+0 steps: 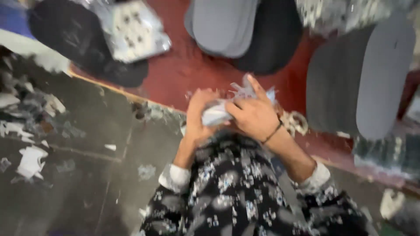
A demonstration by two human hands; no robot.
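Observation:
Both of my hands meet at the middle of the view, just above my patterned black-and-white clothing (236, 192). My left hand (200, 114) and my right hand (256, 114) are closed together around a crumpled bundle of pale paper scraps (218, 112), with torn strips sticking up past my right fingers. A dark band circles my right wrist. The picture is blurred by motion.
Stacks of grey foam sole-shaped sheets (361, 78) lie on a red surface (183, 65) at right and top centre (225, 26). A black sheet (74, 35) and a clear packet (131, 28) sit top left. White paper scraps (30, 161) litter the dark floor at left.

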